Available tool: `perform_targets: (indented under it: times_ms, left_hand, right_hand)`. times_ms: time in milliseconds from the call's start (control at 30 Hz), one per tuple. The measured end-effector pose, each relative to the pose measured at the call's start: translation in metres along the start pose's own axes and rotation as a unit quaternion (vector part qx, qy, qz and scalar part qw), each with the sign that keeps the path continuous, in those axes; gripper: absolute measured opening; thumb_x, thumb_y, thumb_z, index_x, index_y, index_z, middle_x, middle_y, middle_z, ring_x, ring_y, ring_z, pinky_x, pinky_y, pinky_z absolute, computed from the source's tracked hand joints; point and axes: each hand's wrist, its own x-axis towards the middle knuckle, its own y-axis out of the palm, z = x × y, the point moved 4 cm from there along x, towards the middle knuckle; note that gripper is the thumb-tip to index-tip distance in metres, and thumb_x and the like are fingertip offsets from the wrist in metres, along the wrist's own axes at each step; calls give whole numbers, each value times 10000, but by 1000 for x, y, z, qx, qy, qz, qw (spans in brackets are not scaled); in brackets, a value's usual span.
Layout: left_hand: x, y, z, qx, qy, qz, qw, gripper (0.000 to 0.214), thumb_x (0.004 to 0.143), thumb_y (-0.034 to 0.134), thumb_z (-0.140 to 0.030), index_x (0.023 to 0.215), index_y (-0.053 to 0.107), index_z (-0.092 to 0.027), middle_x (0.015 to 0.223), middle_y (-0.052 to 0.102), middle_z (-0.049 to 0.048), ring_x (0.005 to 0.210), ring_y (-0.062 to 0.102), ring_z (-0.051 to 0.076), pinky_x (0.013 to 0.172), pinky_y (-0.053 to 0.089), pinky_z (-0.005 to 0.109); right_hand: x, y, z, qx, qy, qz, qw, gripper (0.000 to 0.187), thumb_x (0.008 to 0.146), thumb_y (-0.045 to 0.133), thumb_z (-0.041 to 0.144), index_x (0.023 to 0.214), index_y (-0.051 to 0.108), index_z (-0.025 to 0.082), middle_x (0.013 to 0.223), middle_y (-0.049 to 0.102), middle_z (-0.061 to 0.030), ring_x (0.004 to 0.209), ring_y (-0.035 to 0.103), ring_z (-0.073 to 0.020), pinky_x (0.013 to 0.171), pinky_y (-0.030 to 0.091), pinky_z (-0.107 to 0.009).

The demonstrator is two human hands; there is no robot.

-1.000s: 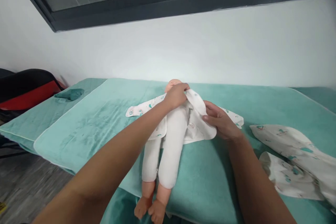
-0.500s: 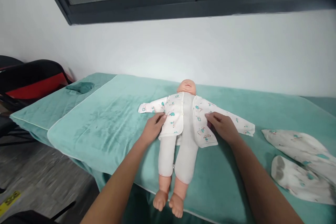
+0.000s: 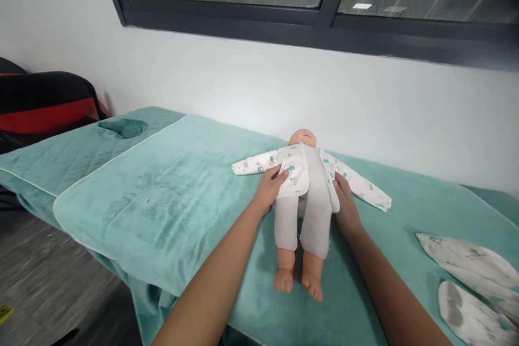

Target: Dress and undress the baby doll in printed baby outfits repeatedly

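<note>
Jacket (image 3: 294, 170) on the doll (image 3: 314, 173) has sm. green & reddish prints plus tiny marks low on the front, too small to read; yellow tag (image 3: 5, 313) on the floor (image 3: 48, 265), far L, is cut off by the view's edge & unreadable too. Person's L hand (image 3: 270, 188) comes in from below, part-curled, thumb atop the jacket front, other fingers mostly hidden at the doll's side. R hand (image 3: 345, 203) mirrors it at the opp. side, fingers part-bent along the jacket's edge, tips pointing up twd the wall (image 3: 243, 75). Doll is held betw. the two at the waist; can't tell how tight. Both forearms reach fwd, bare, approx. parallel to the doll's legs. Doll's face up over the green bed (image 3: 141, 200), head nearest the wall, feet twd the person; can't tell if its back touches. Jacket's open down the front, sleeves spread out to either side. Printed garment (image 3: 472, 262) lies well apart on the R, partly out of view. Black/red chair (image 3: 48, 111) far L; dark-framed window (image 3: 227, 13) above.
</note>
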Motion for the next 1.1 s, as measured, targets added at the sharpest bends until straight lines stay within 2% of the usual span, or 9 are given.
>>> perform_targets:
  times_ms: [100, 200, 333, 500, 633, 700, 833, 967, 1100]
  left_hand:
    - [8, 0, 9, -57, -32, -13, 998, 439, 811, 715, -370, 1208, 688, -185, 1422, 578, 99, 1264, 551, 267, 1102, 406, 390]
    - [7, -2, 13, -71, -47, -16, 996, 467, 797, 727, -357, 1230, 673, -191, 1386, 599, 104, 1206, 580, 251, 1073, 429, 381]
    - [2, -9, 10, 9, -2, -61, 998, 364, 791, 715, -313, 1139, 708, -208, 1247, 648, 80, 1102, 582, 214, 1014, 447, 349]
    - [-1, -14, 10, -23, 12, -85, 996, 316, 719, 698, -223, 1034, 712, -210, 1008, 627, 28, 772, 540, 117, 762, 480, 262]
    - [2, -17, 13, -65, 21, -74, 995, 336, 651, 703, -203, 986, 699, -202, 915, 588, 2, 670, 480, 86, 643, 415, 222]
    - [4, -19, 14, -91, 27, -79, 992, 355, 618, 703, -190, 974, 690, -200, 895, 581, -5, 667, 484, 84, 632, 397, 215]
    - [7, -22, 11, -147, 26, -107, 983, 347, 596, 695, -178, 942, 674, -197, 862, 581, -19, 674, 508, 85, 644, 395, 214]
    - [6, -22, 8, -142, 27, -120, 982, 301, 617, 687, -181, 918, 676, -195, 804, 582, -25, 679, 514, 99, 647, 397, 222]
    - [3, -20, 6, -75, 33, -125, 989, 286, 638, 703, -214, 922, 689, -191, 756, 578, -34, 641, 494, 100, 616, 374, 222]
  right_hand:
    - [-7, -5, -3, -43, -9, -13, 999, 607, 902, 502, 602, 1407, 471, 267, 1516, 439, -70, 1419, 358, -259, 1168, 281, -440]
    - [-19, -11, 7, -93, -88, 4, 992, 576, 896, 539, 541, 1388, 483, 246, 1444, 473, -116, 1348, 417, -283, 1119, 333, -497]
    - [-31, -17, 23, -187, -178, -30, 966, 494, 817, 660, 512, 1219, 598, 231, 1246, 557, -117, 1207, 483, -303, 1040, 391, -505]
    - [-29, -15, 39, -192, -93, -68, 975, 278, 889, 550, 468, 981, 647, 225, 811, 613, -27, 782, 547, -213, 757, 453, -364]
    - [-10, -11, 81, -164, -74, -96, 979, 235, 879, 548, 422, 945, 662, 226, 759, 630, -12, 716, 545, -190, 704, 430, -323]
    - [2, -7, 107, -170, -91, -34, 981, 227, 880, 544, 387, 978, 680, 234, 813, 664, -16, 743, 571, -191, 721, 436, -322]
    - [-6, -7, 128, -211, -98, 199, 952, 247, 898, 553, 412, 1039, 704, 277, 821, 678, -2, 761, 593, -196, 725, 456, -336]
    - [-56, -56, 87, -226, -24, 193, 955, 332, 936, 497, 515, 1095, 680, 288, 830, 696, -24, 741, 628, -220, 679, 494, -367]
    - [-112, -140, 28, -343, -35, 63, 936, 331, 931, 480, 509, 1115, 639, 284, 1113, 699, -88, 995, 651, -295, 834, 519, -450]
